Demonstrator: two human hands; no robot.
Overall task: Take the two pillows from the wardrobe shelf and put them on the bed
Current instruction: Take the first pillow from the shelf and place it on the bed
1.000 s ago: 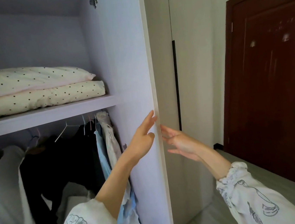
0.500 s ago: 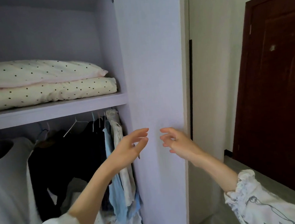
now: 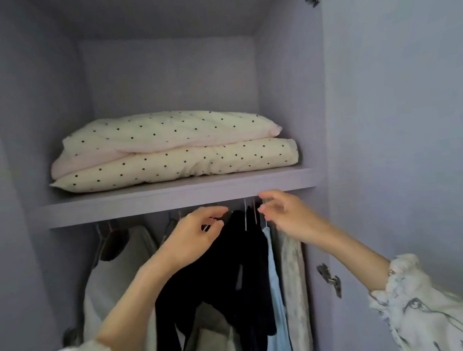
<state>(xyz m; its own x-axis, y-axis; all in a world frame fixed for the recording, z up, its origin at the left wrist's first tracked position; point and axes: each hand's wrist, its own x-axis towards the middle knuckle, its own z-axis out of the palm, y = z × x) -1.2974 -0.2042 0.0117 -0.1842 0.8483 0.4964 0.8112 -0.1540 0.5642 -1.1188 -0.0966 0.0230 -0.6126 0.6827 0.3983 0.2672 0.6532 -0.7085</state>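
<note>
The open lilac-painted wardrobe (image 3: 171,66) fills the view, its flat lilac shelf board (image 3: 175,197) running across at mid-height with a row of hanging clothes (image 3: 252,265), white, black and pale blue, beneath it. On that shelf lie the two cream pillows with black polka dots, stacked: the lower polka-dot pillow (image 3: 188,164) flat on the board, the upper polka-dot pillow (image 3: 162,132) resting on it, a pink underside showing at its left end. Both are well above the hands and untouched. The left hand (image 3: 191,239) and right hand (image 3: 289,216) hover just below the shelf's front edge, in front of the hangers, fingers loosely curled and holding nothing. Likely risks: taking both pillows at once may let the upper one slide off, since it only rests there; soft filling could sag out of a shallow grasp; and rising fingers might snag the thin wire hangers (image 3: 250,213) close by.
</note>
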